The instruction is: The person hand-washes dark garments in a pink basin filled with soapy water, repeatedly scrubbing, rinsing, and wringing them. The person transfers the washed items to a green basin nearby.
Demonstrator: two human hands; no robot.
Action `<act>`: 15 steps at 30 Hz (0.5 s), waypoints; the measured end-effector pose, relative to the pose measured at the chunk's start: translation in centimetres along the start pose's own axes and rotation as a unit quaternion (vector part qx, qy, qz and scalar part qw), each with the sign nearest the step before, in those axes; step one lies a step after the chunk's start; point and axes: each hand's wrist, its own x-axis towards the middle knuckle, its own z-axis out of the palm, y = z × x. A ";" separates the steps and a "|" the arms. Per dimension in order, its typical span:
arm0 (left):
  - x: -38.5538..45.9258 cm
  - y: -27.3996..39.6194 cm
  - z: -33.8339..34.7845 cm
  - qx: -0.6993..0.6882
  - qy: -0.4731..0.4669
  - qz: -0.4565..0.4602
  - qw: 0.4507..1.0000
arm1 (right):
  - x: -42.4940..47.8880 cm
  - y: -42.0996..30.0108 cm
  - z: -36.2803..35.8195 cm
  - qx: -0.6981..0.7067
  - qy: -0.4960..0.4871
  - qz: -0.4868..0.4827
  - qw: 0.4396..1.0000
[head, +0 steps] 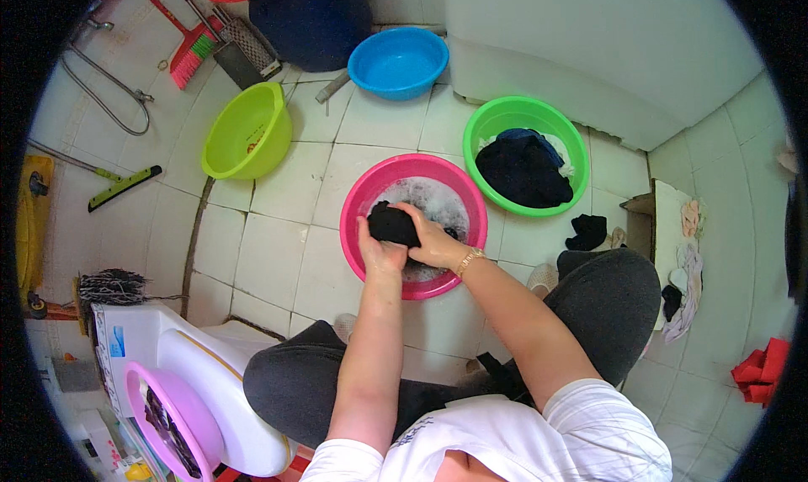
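A bunched black cloth (392, 224) is held between my two hands above a pink plastic basin (351, 242). My left hand (382, 252) supports it from the left and below, palm up. My right hand (432, 237), with a gold-coloured watch or bracelet (469, 261) on its wrist, grips the cloth's right side. Foamy water (445, 198) fills the basin, and some dark fabric shows in it near my right hand. Beside it, to the upper right, stands a green basin (469, 142) with dark and white clothes (524, 170) inside.
A yellow-green basin (221, 135) and a blue basin (399, 62) stand on the tiled floor. Black cloth (587, 231) lies near my right knee. A purple basin (202, 412) rests at the lower left by the toilet. A broom (192, 53) leans at the wall.
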 end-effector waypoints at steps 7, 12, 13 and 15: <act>0.0 -1.8 0.0 0.033 -0.010 -0.037 0.999 | -1.6 6.9 0.6 0.099 0.179 0.269 0.941; -0.9 0.0 -1.1 0.097 0.079 -0.152 0.980 | -0.4 1.2 2.4 -0.008 0.190 0.112 0.975; 1.2 0.7 -3.5 0.077 0.046 -0.053 0.995 | 0.6 -1.2 4.5 0.007 0.153 0.090 0.984; 1.9 1.0 -6.3 0.004 -0.076 -0.098 0.992 | -1.1 -5.9 7.9 -0.167 0.105 0.077 0.977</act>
